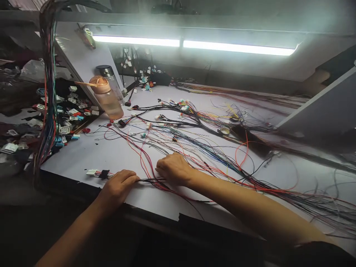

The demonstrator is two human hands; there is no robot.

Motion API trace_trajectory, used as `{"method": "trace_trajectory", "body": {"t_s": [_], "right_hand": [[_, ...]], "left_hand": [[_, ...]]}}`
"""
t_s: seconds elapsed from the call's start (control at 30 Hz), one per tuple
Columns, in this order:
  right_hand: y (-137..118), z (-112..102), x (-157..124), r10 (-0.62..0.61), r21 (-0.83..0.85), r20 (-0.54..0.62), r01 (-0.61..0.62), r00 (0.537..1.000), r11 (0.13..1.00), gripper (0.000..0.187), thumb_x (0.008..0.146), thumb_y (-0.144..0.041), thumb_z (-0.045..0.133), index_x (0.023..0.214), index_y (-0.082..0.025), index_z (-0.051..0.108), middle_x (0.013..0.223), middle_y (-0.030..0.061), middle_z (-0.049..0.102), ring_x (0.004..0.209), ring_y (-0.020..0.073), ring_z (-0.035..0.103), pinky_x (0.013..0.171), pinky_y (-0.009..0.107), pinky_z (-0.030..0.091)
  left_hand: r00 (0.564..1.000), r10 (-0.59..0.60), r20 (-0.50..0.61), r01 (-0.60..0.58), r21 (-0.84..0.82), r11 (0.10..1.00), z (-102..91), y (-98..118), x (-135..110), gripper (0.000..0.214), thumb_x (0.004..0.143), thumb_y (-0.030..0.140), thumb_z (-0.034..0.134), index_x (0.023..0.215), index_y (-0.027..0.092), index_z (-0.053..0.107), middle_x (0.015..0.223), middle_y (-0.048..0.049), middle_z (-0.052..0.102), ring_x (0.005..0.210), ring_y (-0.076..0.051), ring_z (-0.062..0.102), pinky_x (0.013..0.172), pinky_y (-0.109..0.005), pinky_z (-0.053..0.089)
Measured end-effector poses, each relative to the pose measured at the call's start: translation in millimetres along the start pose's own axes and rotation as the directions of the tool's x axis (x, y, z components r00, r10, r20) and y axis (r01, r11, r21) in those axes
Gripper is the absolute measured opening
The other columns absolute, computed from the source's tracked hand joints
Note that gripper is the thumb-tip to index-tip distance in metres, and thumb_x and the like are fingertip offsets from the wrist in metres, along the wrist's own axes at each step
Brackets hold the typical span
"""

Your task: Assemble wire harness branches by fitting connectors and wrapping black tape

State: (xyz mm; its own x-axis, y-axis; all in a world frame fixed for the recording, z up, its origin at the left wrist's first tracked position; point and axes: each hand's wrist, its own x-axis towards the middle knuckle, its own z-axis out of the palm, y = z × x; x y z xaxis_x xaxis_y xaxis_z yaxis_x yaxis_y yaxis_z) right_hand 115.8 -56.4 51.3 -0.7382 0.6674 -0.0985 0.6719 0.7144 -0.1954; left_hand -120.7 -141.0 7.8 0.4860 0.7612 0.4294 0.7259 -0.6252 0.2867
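Observation:
My left hand (120, 184) rests near the front edge of the white table (91, 152), fingers closed on a thin bundle of black and red wires (148, 180). My right hand (174, 168) lies just to its right, fingers curled down and pinching the same bundle. The bundle runs left to a black and white connector (98, 173) lying on the table beside my left hand. A wide spread of coloured loose wires (211, 155) fans out from my hands toward the right and back.
A pink water bottle (107, 97) and a dark-capped clear bottle (111, 76) stand at the back left. A bin of white and blue connectors (68, 111) sits left, behind a hanging wire loom (48, 92). Tape rolls (224, 130) lie mid-table. A strip light (191, 44) runs overhead.

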Motion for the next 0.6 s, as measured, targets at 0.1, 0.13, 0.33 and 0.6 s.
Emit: {"method": "trace_trajectory", "body": {"t_s": [0.1,0.13,0.33,0.6], "right_hand": [[-10,1,10,0.071,0.021,-0.029,-0.071,0.997,0.997,0.040,0.091,-0.051,0.046,0.090,-0.016,0.066,0.093,0.0096,0.072,0.086,0.0251,0.067,0.075,0.035,0.041],[-14,1,13,0.079,0.021,-0.037,-0.078,0.996,0.997,0.044,0.089,-0.055,0.048,0.093,-0.015,0.065,0.094,0.0107,0.071,0.087,0.0268,0.066,0.079,0.038,0.042],[-12,-6,30,0.076,0.013,0.116,-0.078,0.990,0.997,0.024,0.079,-0.031,0.060,0.095,-0.013,0.066,0.094,0.0127,0.072,0.086,0.0262,0.068,0.088,0.046,0.040],[21,-15,31,0.199,0.028,0.121,-0.203,0.973,0.979,0.027,0.091,-0.034,0.047,0.100,-0.018,0.067,0.102,0.0115,0.072,0.095,0.0252,0.066,0.083,0.037,0.043]], "left_hand": [[1.000,0.024,0.004,-0.024,-0.013,1.000,-0.5,-1,-1,0.022,0.090,0.007,0.049,0.104,0.019,0.061,0.095,-0.0062,0.065,0.086,-0.016,0.060,0.076,-0.028,0.048],[1.000,0.029,0.011,-0.029,-0.025,0.999,-0.5,-1,-2,0.023,0.090,0.006,0.049,0.105,0.019,0.061,0.096,-0.0066,0.065,0.086,-0.016,0.060,0.077,-0.029,0.048],[0.998,0.048,0.051,-0.044,-0.086,0.995,-1.5,-3,-10,0.024,0.092,0.008,0.045,0.106,0.019,0.061,0.098,-0.0080,0.067,0.089,-0.017,0.061,0.080,-0.030,0.049],[0.998,0.032,0.062,-0.026,-0.100,0.995,1.5,-8,-6,0.027,0.093,0.014,0.047,0.113,0.021,0.062,0.105,-0.0085,0.067,0.094,-0.018,0.062,0.084,-0.032,0.051]]}}
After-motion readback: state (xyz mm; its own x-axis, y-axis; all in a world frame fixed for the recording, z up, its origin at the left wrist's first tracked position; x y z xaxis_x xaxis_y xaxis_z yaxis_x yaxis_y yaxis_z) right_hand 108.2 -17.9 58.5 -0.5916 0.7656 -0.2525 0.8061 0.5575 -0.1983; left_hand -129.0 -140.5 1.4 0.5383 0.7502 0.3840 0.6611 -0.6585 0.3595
